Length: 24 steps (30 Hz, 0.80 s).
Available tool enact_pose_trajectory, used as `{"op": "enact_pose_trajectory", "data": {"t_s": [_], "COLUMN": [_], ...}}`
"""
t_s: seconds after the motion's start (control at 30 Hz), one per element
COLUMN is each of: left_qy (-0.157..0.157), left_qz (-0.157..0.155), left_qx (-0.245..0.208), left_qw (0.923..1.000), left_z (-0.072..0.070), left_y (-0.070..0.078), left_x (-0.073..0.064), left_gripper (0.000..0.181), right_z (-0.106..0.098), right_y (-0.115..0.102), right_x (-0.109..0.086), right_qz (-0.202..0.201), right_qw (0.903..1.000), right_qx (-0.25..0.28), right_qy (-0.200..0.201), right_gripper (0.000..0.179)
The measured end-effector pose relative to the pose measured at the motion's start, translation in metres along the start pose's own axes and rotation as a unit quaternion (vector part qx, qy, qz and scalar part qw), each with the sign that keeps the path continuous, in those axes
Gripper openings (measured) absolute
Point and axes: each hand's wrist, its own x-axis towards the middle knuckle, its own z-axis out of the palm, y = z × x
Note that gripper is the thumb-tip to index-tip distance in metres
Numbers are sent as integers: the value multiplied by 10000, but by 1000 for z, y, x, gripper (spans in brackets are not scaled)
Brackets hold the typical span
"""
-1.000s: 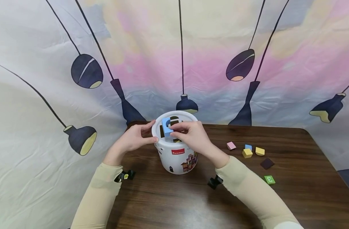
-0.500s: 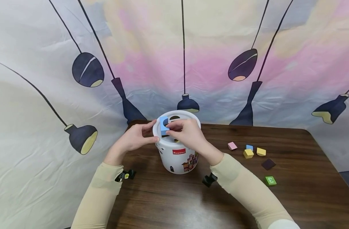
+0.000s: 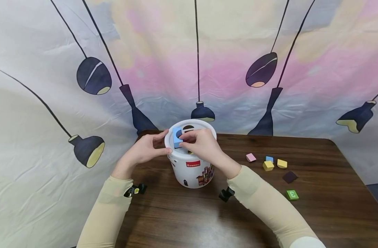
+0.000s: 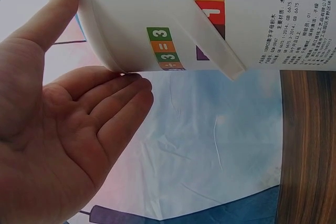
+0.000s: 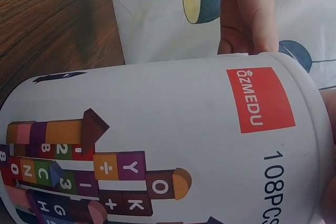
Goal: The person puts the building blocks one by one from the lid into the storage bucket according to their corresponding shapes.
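A white round bucket point(image 3: 181, 172), printed with toy blocks and a red label, stands upright on the table. Its white lid point(image 3: 193, 123) has dark cut-out openings. My right hand point(image 3: 202, 143) pinches a light blue arch block point(image 3: 176, 137) between thumb and fingers, upright at the left part of the lid, over an opening there. My left hand point(image 3: 145, 148) braces the bucket's left side, thumb at the near rim and fingers farther back. In the left wrist view, the left fingers point(image 4: 118, 85) lie nearly straight with their tips at the bucket wall. The block's lower end is partly hidden.
On the dark wooden table point(image 3: 182, 217), to the right, lie a pink block point(image 3: 250, 157), a blue block point(image 3: 269, 158), two yellow blocks point(image 3: 268, 166), a dark brown block point(image 3: 289, 177) and a green block point(image 3: 292, 195) marked 3. Behind hangs a cloth point(image 3: 232, 103) printed with lamps.
My right hand has shifted slightly left with the blue arch block, from nearer the lid's middle to its left opening. My left hand stays at the rim.
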Motion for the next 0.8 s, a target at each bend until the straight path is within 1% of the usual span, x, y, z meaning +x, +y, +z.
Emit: {"op": "enact_pose_trajectory", "data": {"t_s": [0.1,0.3,0.5,0.7,0.8], "left_qy": [9,-11,3,-30,-36], "left_qz": [-36,-1,-14,-23,-16], "left_qx": [23,-48,13,-84,-56], "left_qw": [10000,10000,10000,10000,10000], "left_z": [0,0,0,-1,-1], "left_y": [0,0,-1,0,-1], "left_x": [0,0,-1,-1,-1], "left_gripper": [88,88,87,87,87], "right_z": [0,2,4,5,4], "right_y": [-1,-1,-2,-2,-3], "right_x": [0,1,4,5,4], "right_qz": [-30,-14,29,117,197], "right_qw": [10000,9998,9994,9991,9991], "right_qx": [-27,-180,-336,-405,-366], "right_qy": [-42,-33,-35,-84,-113], "right_gripper": [17,17,19,18,18]}}
